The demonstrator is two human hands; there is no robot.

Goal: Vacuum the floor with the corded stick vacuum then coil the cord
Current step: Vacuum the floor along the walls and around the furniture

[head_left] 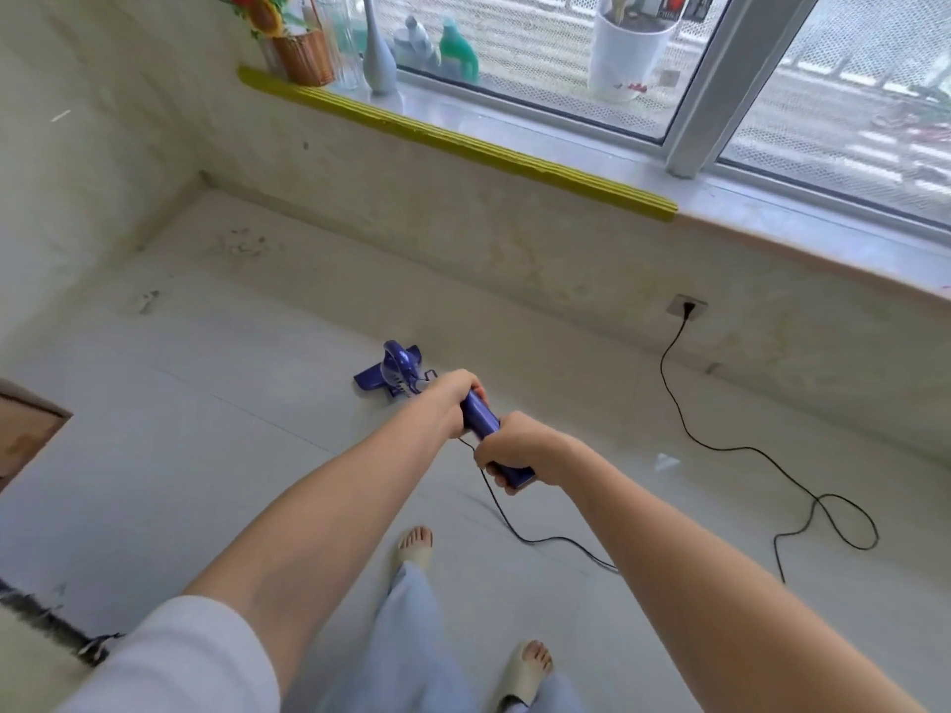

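Both hands, left [453, 401] and right [514, 450], gripping vacuum [481, 419] handle tight; head [393, 373] sweeping floor [206, 455]; steer clear of cord [720, 445].

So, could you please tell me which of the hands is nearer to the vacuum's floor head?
Left. The left hand grips the upper part of the handle, just behind the floor head; the right hand grips the handle's end, farther back.

I see blue stick vacuum [481, 419]: tilted, floor head [393, 375] flat on pale floor [206, 455] near wall. Black cord [772, 460]: plugged into wall socket [687, 306], trailing loose across floor, one loop.
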